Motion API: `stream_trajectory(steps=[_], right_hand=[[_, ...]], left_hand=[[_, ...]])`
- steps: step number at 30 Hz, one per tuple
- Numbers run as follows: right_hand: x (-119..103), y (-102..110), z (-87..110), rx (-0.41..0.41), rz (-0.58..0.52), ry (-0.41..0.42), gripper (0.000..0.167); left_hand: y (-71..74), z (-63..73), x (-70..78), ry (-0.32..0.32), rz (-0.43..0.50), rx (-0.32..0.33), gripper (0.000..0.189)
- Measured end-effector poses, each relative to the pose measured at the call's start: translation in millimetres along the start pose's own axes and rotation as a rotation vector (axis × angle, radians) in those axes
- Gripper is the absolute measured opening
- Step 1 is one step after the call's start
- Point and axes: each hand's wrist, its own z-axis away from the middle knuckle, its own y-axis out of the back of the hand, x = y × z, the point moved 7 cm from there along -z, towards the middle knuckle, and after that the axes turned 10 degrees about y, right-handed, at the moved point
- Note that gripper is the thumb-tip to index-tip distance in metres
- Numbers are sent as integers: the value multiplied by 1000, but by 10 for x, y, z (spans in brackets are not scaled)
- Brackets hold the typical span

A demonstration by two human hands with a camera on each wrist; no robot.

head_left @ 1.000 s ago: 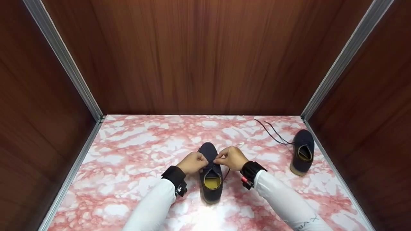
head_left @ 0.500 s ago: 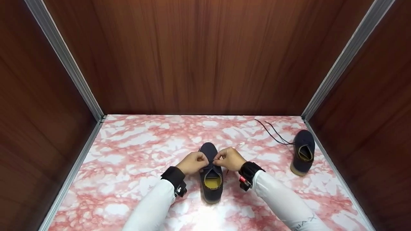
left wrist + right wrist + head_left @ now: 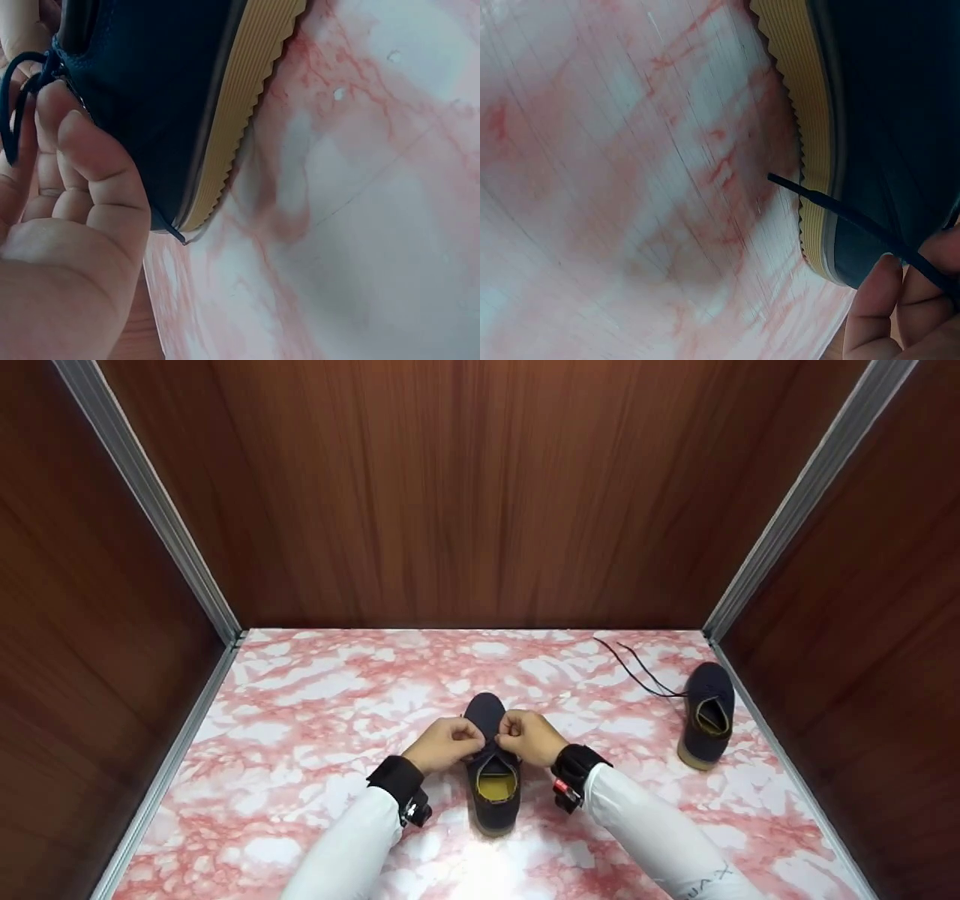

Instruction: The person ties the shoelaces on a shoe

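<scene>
Compared with half a second ago, the right hand point(image 3: 531, 739) sits slightly lower and nearer the shoe, fingers curled tighter, while the left hand point(image 3: 444, 742) has drifted a little leftward. Between them, just below the centre of the frame, the navy low-cut shoe with tan ribbed sole point(image 3: 484, 712) stands upright, toe toward the top. Both hands look pinched closed, thumb to finger: the left on a dark blue loop of lace point(image 3: 10, 150), the right on a thin dark blue lace end point(image 3: 855, 217).

To work the lace well, I would keep each pinch close to the tongue, draw both sides evenly and low, and avoid dragging the shoe.

From the head, the fingers mask the lacing. The left wrist view shows the loop, plus a lace tip poking past the sole near the toe; the right wrist view alone shows the other tip jutting free over the sole's edge.
</scene>
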Motion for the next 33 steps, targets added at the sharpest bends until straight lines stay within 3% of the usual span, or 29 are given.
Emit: stream_trajectory(steps=[11, 20, 28, 33], right_hand=[[-6, -43, 36, 84, 34, 37, 16], [47, -56, 63, 88, -30, 28, 17], [55, -52, 82, 82, -61, 22, 17], [55, -57, 88, 75, -77, 24, 18]], left_hand=[[-18, 52, -29, -22, 53, -27, 19], [-12, 19, -137, 98, 185, -21, 28], [17, -67, -86, 90, 92, 103, 16], [-16, -96, -21, 98, 57, 100, 18]])
